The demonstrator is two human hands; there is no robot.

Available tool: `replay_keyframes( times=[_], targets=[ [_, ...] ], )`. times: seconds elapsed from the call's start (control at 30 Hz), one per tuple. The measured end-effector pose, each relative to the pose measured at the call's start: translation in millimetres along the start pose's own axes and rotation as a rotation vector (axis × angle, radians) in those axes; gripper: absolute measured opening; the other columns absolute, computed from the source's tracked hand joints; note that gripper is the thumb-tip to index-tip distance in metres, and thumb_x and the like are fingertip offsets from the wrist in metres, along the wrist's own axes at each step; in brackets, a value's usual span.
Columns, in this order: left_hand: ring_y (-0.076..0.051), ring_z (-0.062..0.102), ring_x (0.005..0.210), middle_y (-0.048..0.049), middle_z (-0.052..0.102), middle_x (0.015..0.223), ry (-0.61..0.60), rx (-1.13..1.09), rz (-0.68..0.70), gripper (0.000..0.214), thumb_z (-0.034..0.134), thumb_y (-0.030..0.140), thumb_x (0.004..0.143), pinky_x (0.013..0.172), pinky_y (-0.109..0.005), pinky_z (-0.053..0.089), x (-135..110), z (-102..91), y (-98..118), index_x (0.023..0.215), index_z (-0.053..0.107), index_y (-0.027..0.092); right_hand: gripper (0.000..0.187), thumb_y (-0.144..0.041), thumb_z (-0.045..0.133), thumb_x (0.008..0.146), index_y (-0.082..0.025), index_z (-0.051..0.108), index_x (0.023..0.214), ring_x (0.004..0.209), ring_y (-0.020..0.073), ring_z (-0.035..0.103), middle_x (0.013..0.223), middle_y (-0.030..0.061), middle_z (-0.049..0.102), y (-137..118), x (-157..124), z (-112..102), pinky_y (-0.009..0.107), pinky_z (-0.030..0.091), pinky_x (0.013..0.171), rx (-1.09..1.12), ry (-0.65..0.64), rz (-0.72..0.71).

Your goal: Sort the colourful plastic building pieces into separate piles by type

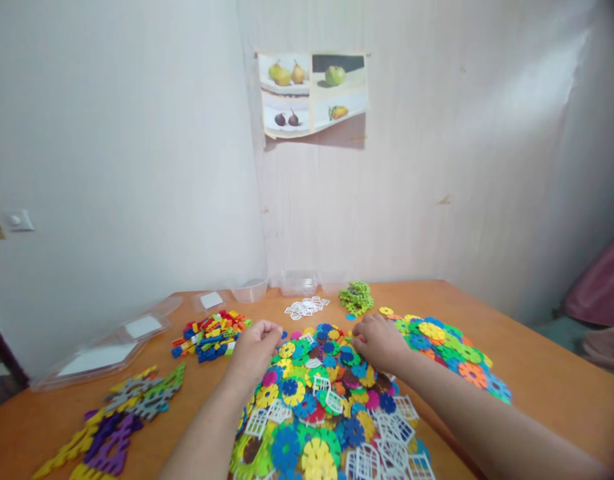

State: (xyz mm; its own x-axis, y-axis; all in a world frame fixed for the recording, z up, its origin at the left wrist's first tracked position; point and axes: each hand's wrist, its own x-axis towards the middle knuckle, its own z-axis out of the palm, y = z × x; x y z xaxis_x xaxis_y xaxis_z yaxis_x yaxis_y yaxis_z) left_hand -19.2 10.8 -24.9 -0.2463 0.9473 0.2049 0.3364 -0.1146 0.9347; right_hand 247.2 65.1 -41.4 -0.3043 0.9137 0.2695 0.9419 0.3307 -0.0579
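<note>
A broad pile of colourful plastic snowflake discs (307, 373) spreads over the table in front of me. White lattice window pieces (387, 437) lie on top of it, mostly near its right front. My left hand (257, 345) is at the pile's left far edge with thumb and fingers closed in a pinch; whatever is between them is hidden. My right hand (381, 341) rests at the far right edge of the pile, its fingers curled down onto the discs. What those fingers hold, if anything, does not show.
Larger discs (451, 353) form a second heap on the right. Small coloured blocks (211, 335) and long notched pieces (111, 420) lie to the left. White pieces (307, 307), a green stack (357, 298), clear containers (299, 283) and lids (99, 360) line the table's far side.
</note>
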Motion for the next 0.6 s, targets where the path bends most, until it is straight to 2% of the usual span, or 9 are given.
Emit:
replay_keyframes(
  times=[0.1,0.23,0.3,0.37,0.5,0.6],
  targets=[
    [-0.015,0.054,0.057,0.0005,0.061,0.060,0.003,0.035,0.053,0.023,0.060,0.041,0.076,0.055,-0.025,0.039,-2,2.3,0,0.071,0.061,0.018,0.026,-0.030,0.052,0.084,-0.021,0.076,0.086,0.095,0.0269,0.059,0.093,0.0118,0.070,0,8,3,0.033,0.036,0.075,-0.007,-0.035,-0.011],
    [-0.014,0.056,0.056,-0.0008,0.063,0.062,0.067,-0.058,0.025,0.021,0.063,0.039,0.074,0.055,-0.024,0.039,0,-1.6,0,0.071,0.063,0.018,0.025,-0.033,0.053,0.084,-0.020,0.074,0.085,0.090,0.0240,0.061,0.090,0.0106,0.071,-3,19,2,0.029,0.035,0.070,0.063,-0.032,-0.033],
    [-0.013,0.057,0.058,-0.0016,0.065,0.066,0.165,-0.166,0.005,0.020,0.065,0.037,0.072,0.056,-0.023,0.040,5,-10.3,1,0.073,0.063,0.017,0.025,-0.033,0.052,0.085,-0.019,0.072,0.085,0.084,0.0216,0.062,0.088,0.0091,0.071,-10,26,1,0.027,0.033,0.065,0.128,-0.025,-0.026],
    [-0.012,0.056,0.058,-0.0016,0.066,0.070,0.322,-0.291,-0.024,0.020,0.067,0.035,0.071,0.055,-0.022,0.040,13,-24.0,0,0.076,0.064,0.016,0.024,-0.032,0.051,0.086,-0.019,0.071,0.083,0.078,0.0190,0.061,0.084,0.0076,0.071,-22,33,0,0.026,0.031,0.061,0.212,-0.024,-0.028],
    [-0.008,0.053,0.056,0.0004,0.065,0.071,0.647,-0.614,-0.215,0.014,0.065,0.027,0.073,0.051,-0.020,0.035,27,-56.2,-5,0.081,0.063,0.017,0.023,-0.029,0.050,0.086,-0.018,0.068,0.078,0.069,0.0145,0.058,0.076,0.0043,0.069,-57,52,0,0.023,0.029,0.056,0.329,-0.045,-0.091],
    [-0.007,0.054,0.056,0.0007,0.064,0.075,0.739,-0.790,-0.337,0.007,0.061,0.022,0.076,0.053,-0.020,0.035,32,-73.5,-11,0.080,0.060,0.017,0.024,-0.029,0.051,0.086,-0.018,0.068,0.073,0.065,0.0131,0.056,0.071,0.0029,0.068,-88,66,2,0.023,0.028,0.054,0.350,-0.065,-0.147]
  ],
)
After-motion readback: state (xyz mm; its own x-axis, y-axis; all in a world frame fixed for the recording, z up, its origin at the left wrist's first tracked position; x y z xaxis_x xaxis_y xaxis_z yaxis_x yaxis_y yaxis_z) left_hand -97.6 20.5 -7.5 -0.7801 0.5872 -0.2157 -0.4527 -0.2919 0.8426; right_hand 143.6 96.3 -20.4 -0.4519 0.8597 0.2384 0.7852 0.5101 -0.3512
